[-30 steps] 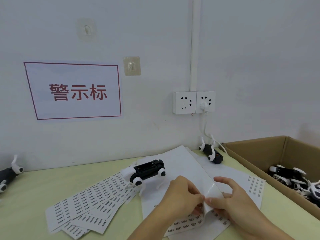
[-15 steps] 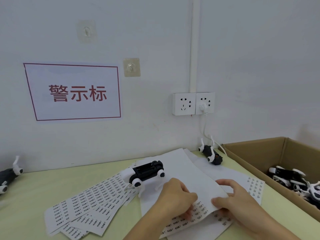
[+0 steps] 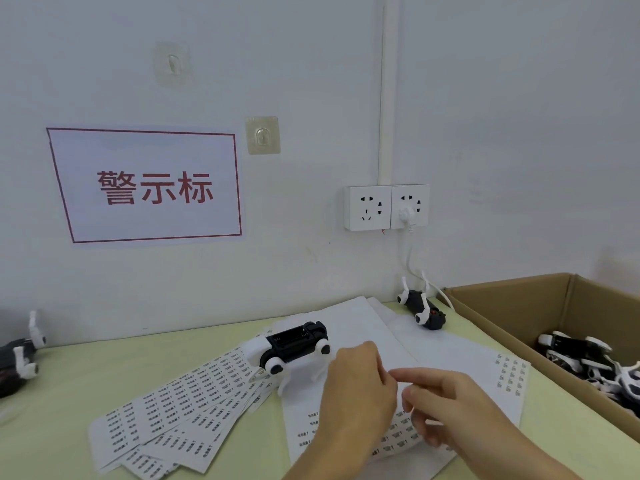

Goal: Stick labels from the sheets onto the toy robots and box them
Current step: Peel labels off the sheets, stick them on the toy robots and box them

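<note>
both hands are low in the middle of the view, over the label sheet point(image 3: 349, 424) that lies on the bench point(image 3: 62, 400) in front of the person. the left hand point(image 3: 356, 389) is seen from the back with its fingers curled down toward the sheet; whether it pinches anything cannot be told, since the fingertips are hidden. the right hand point(image 3: 446, 407) has its forefinger reaching toward the left hand and the other fingers loosely bent above the printed rows, and it too shows nothing clearly held. the step looks like lifting one small label off the backing. to do it well, one hand should press the sheet flat just beside the chosen label while the other picks at a corner with a nail, peeling slowly so the label does not curl or tear. the toy robot point(image 3: 296, 344) waiting for it lies on the far part of the same white sheets, just beyond the left hand, black body up with white wheels and legs; the label should go on a flat clean patch and be rubbed down from one edge. a fan of more label sheets point(image 3: 173, 410) lies to the left, another toy robot point(image 3: 422, 310) sits near the wall, a third one point(image 3: 17, 355) is at the left edge, and the cardboard box point(image 3: 512, 306) on the right already holds several.
</note>
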`<action>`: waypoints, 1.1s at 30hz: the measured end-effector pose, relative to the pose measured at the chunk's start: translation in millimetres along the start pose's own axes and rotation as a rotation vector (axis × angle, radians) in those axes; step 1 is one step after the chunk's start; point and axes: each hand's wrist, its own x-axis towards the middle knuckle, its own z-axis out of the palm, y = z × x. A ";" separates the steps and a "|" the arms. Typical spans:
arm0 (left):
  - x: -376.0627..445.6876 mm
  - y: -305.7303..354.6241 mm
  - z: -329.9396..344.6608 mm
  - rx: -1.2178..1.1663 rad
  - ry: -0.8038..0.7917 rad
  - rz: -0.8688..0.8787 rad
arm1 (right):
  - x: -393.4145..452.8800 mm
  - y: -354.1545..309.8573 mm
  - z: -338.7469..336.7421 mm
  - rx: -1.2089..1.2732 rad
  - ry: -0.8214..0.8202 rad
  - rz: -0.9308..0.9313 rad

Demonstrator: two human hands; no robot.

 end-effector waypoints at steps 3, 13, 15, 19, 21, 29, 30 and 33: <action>-3.3 3.1 2.6 0.046 0.008 0.036 | 2.9 1.6 -0.6 0.028 0.046 0.023; -6.2 3.1 4.4 0.001 0.026 0.029 | 4.4 2.1 -2.8 0.222 -0.009 0.067; -5.8 2.7 5.1 -0.009 0.031 0.027 | 5.3 2.6 -2.7 0.238 -0.011 0.072; -6.0 3.2 5.1 -0.019 0.051 0.024 | 4.9 2.6 -4.1 0.248 -0.033 0.074; -5.6 2.7 5.2 -0.017 0.070 0.033 | 4.0 2.0 -3.3 0.249 -0.056 0.076; -7.0 3.2 5.6 -0.013 -0.106 0.234 | 5.8 4.1 -6.8 0.267 0.078 0.042; -7.6 3.6 6.5 -0.023 -0.160 0.258 | 6.4 4.4 -8.1 0.264 0.108 0.033; -6.7 2.6 6.3 -0.083 -0.314 0.281 | 8.4 7.1 -13.1 0.229 0.198 0.011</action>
